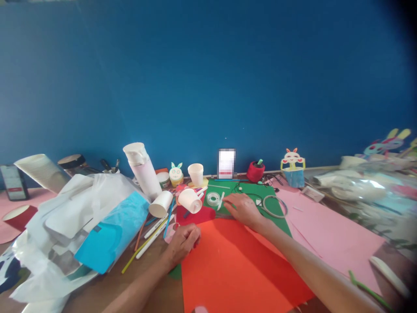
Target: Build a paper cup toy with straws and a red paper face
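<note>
My left hand (184,243) rests at the upper left edge of a large orange-red sheet (234,269), its fingers curled; whatever they may hold is hidden. My right hand (243,209) reaches over the green sheet (265,191) just beyond the orange sheet, palm down, near a white strip (221,201) and a roll of clear tape (213,199). Its fingertips are blurred, and nothing shows clearly in them. A white paper cup (189,200) lies tipped on dark red paper (192,215) between my hands. Another white cup (160,204) lies on its side to the left.
Plastic bags with blue paper (114,234) fill the left side. Markers (151,241) lie beside my left hand. A phone (226,164) stands against the blue wall. Pink sheets (325,221), a coiled cable (275,206) and a rabbit-faced craft (293,169) are at the right.
</note>
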Available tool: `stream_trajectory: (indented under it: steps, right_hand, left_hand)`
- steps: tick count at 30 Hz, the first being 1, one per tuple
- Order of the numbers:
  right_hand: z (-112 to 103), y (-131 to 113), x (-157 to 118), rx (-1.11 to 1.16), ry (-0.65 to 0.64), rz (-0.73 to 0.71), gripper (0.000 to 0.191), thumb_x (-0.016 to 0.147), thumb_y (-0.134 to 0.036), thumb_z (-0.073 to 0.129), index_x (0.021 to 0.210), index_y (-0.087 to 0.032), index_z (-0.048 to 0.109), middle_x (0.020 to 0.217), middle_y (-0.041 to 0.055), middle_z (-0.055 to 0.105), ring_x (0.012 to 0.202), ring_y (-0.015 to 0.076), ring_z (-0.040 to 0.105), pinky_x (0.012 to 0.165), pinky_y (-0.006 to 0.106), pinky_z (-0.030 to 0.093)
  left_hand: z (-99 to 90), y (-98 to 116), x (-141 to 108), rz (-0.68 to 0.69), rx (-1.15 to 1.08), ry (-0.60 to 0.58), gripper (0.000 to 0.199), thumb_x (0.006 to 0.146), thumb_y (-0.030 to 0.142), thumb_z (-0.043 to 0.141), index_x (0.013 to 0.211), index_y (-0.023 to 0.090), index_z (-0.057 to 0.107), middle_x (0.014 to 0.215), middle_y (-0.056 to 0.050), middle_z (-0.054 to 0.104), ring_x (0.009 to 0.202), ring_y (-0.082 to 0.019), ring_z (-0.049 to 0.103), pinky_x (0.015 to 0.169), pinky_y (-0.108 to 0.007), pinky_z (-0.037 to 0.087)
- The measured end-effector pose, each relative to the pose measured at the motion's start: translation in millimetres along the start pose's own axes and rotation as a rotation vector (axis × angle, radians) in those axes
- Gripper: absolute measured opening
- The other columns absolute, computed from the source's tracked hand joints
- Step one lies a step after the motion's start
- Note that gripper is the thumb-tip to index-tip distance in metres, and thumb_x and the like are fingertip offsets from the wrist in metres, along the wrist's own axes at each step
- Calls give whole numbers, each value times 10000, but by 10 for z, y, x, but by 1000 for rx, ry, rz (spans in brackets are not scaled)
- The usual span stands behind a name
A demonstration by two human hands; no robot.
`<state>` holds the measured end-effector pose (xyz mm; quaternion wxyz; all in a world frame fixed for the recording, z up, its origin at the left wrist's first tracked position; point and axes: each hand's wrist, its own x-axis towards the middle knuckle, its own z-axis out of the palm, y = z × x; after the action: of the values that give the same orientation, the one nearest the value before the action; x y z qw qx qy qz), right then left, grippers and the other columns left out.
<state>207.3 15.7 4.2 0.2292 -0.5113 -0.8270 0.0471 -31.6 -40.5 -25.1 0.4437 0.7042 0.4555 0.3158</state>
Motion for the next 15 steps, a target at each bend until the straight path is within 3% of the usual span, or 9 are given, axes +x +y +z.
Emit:
stream_trajectory:
  steps: [7,15]
  right_hand:
    - [170,-473,701,419,-37,-56,310,869,-250,342,1104,-221,541,1079,18,616,958,153,562,799,242,403]
    - [425,-818,1300,357,-117,-61,313,821,-209,393,1105,-150,513,1079,83,603,954,184,553,800,272,404]
  left_hand:
    - [-1,15,29,4,79,-1,395,858,395,317,591,151,474,512,22,482,428,-72,426,433,-189,306]
    - [12,18,31,-18,93,22,415,854,408,311,578,154,489,498,28,474,422,-73,423,432,-189,300]
